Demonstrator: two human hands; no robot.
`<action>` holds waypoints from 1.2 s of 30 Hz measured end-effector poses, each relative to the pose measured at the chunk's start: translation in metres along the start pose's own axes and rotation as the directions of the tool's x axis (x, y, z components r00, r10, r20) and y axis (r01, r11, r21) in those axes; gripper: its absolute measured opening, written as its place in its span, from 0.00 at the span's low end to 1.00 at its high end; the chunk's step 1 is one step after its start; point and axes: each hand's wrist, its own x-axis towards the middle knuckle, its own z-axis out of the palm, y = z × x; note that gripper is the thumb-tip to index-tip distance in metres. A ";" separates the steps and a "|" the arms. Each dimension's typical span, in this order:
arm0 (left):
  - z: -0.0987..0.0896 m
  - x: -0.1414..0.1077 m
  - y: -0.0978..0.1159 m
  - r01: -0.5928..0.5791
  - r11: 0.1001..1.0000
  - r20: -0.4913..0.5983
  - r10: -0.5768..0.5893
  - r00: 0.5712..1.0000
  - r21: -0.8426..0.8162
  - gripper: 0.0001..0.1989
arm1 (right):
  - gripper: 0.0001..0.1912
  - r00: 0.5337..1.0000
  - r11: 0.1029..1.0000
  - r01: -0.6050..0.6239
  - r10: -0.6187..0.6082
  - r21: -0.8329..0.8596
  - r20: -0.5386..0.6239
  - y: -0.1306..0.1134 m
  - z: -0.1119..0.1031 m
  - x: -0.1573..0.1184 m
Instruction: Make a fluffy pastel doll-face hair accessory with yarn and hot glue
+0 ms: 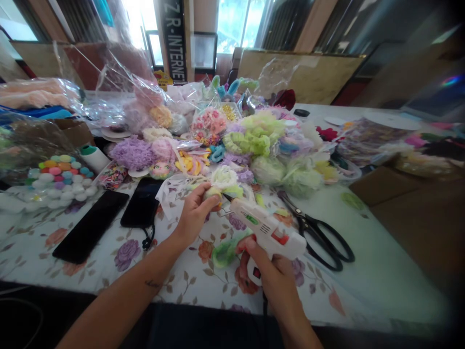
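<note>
My right hand (271,271) is wrapped round the handle of a white hot glue gun (267,228), with a finger at its trigger. The gun's dark nozzle points up and left, close to a pale cream and yellow-green fluffy ornament (223,182). Thumb and fingers of my left hand (198,211) pinch that ornament from its left side. Whether the nozzle touches it I cannot tell. Below the gun a loop of light green fuzzy material (227,249) lies on the floral tablecloth (174,276).
Black-handled scissors (316,230) lie to the right of the glue gun. Two black phones (90,225) rest at the left, near a bag of coloured pompoms (61,177). Behind my hands is a heap of yarn and trimmings (254,133). A cardboard box (410,208) stands at the right.
</note>
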 end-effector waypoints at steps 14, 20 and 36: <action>-0.001 0.000 0.000 0.014 1.000 -0.003 -0.014 1.000 -0.007 0.14 | 0.20 1.000 1.000 0.005 -0.005 0.007 -0.008 -0.004 0.002 -0.002; -0.002 0.000 -0.002 0.025 1.000 -0.004 -0.026 1.000 -0.017 0.15 | 0.22 1.000 1.000 0.020 -0.020 -0.015 -0.012 -0.002 0.002 -0.003; -0.001 0.000 -0.002 0.033 0.999 -0.013 -0.033 0.999 -0.026 0.15 | 0.20 1.000 1.000 0.022 -0.022 0.004 0.003 -0.001 0.000 -0.002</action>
